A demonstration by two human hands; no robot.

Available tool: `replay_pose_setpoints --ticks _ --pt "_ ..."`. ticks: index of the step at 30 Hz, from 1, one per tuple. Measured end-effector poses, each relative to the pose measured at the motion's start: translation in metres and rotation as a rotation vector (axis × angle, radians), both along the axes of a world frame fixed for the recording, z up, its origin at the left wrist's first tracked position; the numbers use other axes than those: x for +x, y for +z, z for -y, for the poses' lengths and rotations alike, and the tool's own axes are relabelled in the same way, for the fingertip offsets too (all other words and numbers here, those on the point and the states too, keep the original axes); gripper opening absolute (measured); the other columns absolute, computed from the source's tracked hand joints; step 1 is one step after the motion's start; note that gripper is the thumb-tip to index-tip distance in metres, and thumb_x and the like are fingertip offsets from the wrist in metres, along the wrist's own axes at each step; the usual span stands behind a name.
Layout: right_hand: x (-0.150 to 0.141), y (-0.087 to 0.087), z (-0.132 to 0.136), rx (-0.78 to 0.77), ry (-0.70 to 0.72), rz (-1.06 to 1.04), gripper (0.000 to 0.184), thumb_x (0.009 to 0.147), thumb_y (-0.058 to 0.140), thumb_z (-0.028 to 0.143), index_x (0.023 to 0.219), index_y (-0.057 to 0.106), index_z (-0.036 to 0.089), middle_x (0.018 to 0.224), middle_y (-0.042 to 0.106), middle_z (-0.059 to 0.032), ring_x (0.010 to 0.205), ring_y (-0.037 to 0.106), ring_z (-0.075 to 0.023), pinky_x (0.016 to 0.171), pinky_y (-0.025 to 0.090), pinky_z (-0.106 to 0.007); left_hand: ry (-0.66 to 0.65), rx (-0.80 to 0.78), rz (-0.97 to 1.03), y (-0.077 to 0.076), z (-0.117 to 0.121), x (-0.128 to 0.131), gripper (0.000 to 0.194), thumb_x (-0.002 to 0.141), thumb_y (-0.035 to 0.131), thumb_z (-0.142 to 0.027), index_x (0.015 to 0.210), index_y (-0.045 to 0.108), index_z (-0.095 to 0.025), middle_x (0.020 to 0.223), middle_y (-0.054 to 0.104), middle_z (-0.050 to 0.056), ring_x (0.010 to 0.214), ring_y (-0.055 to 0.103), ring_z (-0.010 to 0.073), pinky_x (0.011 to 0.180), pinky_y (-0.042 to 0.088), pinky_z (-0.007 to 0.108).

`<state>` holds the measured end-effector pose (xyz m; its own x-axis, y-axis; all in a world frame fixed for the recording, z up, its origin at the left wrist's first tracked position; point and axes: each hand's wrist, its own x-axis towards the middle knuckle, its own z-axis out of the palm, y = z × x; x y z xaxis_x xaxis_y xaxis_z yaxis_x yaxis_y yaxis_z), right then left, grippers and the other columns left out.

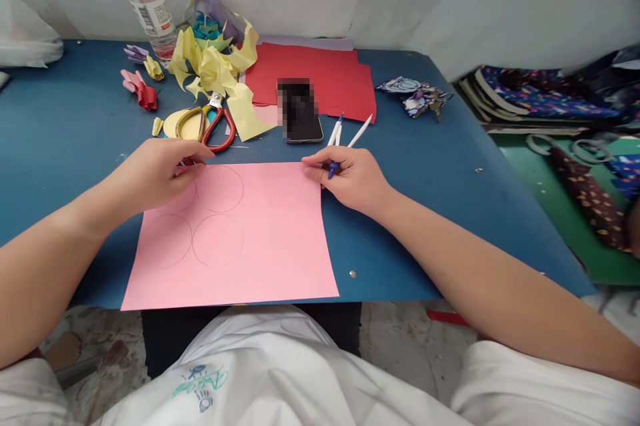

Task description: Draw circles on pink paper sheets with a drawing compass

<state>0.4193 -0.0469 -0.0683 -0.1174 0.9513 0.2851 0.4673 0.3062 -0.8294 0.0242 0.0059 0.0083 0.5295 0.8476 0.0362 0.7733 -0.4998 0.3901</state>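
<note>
A sheet of pink paper (280, 233) lies on the blue table, its near edge jutting slightly past the table's front. Several pencilled circles (220, 189) fill its left part, one of them partly under my left hand (173, 169). That hand is closed, thumb and fingers pinching the paper's far edge toward the left. In my right hand (350, 176) is a white and blue drawing compass (336, 136), its legs pointing away from me. The thumb and forefinger of this hand also meet at the sheet's far right corner. The palm side of the grip is hidden.
Beyond the paper are red-handled pliers (227, 129), yellow paper scraps (215, 63), a phone (303, 113) and red sheets (345, 79). A plastic bottle (153, 13) stands by the wall. Keys (437, 103) lie right; folded fabric (530, 89) sits on a green surface (525, 166).
</note>
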Motion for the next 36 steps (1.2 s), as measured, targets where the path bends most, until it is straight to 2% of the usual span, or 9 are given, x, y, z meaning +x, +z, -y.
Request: replay_pose_setpoints --ticks 6,10,13,17,21,26,31,36 --pt "0.002 -0.004 -0.003 -0.019 -0.007 0.018 0.015 0.097 0.095 0.044 0.106 0.098 0.032 0.112 0.095 -0.0056 0.107 0.092 -0.0386 0.101 0.076 -0.058 0.087 -0.129 0.19 -0.013 0.002 0.007 0.027 0.096 0.074 -0.048 0.11 0.091 -0.031 0.109 0.092 0.008 0.099 0.085 0.0325 0.102 0.07 0.047" --pt "0.003 -0.007 -0.004 -0.004 0.006 0.02 0.015 0.099 0.093 0.046 0.105 0.097 0.033 0.111 0.095 -0.0051 0.106 0.092 -0.0377 0.1 0.077 -0.057 0.061 -0.183 0.184 -0.015 -0.001 0.006 0.031 0.095 0.074 -0.051 0.106 0.093 -0.029 0.112 0.093 0.008 0.102 0.086 0.0339 0.11 0.07 0.049" --pt "0.003 -0.009 -0.005 0.041 0.007 0.073 0.02 0.102 0.092 0.05 0.108 0.097 0.032 0.11 0.095 -0.0062 0.101 0.091 -0.0357 0.095 0.077 -0.053 0.062 -0.195 0.18 -0.016 -0.002 0.005 0.032 0.095 0.073 -0.049 0.107 0.094 -0.029 0.112 0.094 0.009 0.103 0.087 0.0356 0.109 0.071 0.051" --pt "0.003 -0.009 -0.006 0.138 0.025 0.214 0.019 0.106 0.083 0.043 0.111 0.096 0.03 0.108 0.095 -0.0056 0.091 0.089 -0.032 0.087 0.074 -0.047 0.085 -0.165 0.209 -0.02 -0.003 0.006 0.027 0.095 0.075 -0.045 0.105 0.095 -0.031 0.112 0.093 0.011 0.105 0.087 0.0385 0.107 0.073 0.055" --pt "0.003 -0.008 -0.008 0.187 0.034 0.277 0.015 0.105 0.08 0.035 0.111 0.093 0.029 0.102 0.094 -0.0051 0.089 0.088 -0.0307 0.092 0.073 -0.045 0.086 -0.106 0.21 -0.024 -0.005 0.008 0.027 0.095 0.073 -0.041 0.105 0.095 -0.03 0.114 0.092 0.013 0.106 0.086 0.0401 0.11 0.072 0.059" --pt "0.005 -0.009 -0.013 0.147 -0.011 0.321 0.017 0.1 0.086 0.035 0.115 0.091 0.03 0.099 0.091 -0.0048 0.085 0.084 -0.0296 0.092 0.072 -0.045 0.086 -0.071 0.195 -0.026 -0.006 0.007 0.031 0.098 0.07 -0.041 0.107 0.095 -0.026 0.114 0.092 0.013 0.103 0.083 0.0366 0.108 0.071 0.054" --pt "0.007 -0.012 -0.016 0.168 -0.031 0.289 0.021 0.1 0.084 0.032 0.12 0.09 0.029 0.1 0.09 -0.0049 0.083 0.082 -0.0283 0.088 0.071 -0.043 0.104 -0.041 0.2 -0.028 -0.008 0.008 0.028 0.098 0.07 -0.039 0.108 0.095 -0.03 0.117 0.091 0.009 0.108 0.084 0.0347 0.11 0.07 0.046" --pt "0.01 -0.015 -0.019 0.234 -0.062 0.25 0.023 0.099 0.084 0.031 0.12 0.093 0.028 0.1 0.09 -0.0062 0.088 0.085 -0.03 0.09 0.072 -0.044 0.11 -0.014 0.209 -0.03 -0.006 0.015 0.032 0.099 0.067 -0.037 0.109 0.094 -0.025 0.119 0.092 0.013 0.111 0.085 0.037 0.109 0.069 0.048"
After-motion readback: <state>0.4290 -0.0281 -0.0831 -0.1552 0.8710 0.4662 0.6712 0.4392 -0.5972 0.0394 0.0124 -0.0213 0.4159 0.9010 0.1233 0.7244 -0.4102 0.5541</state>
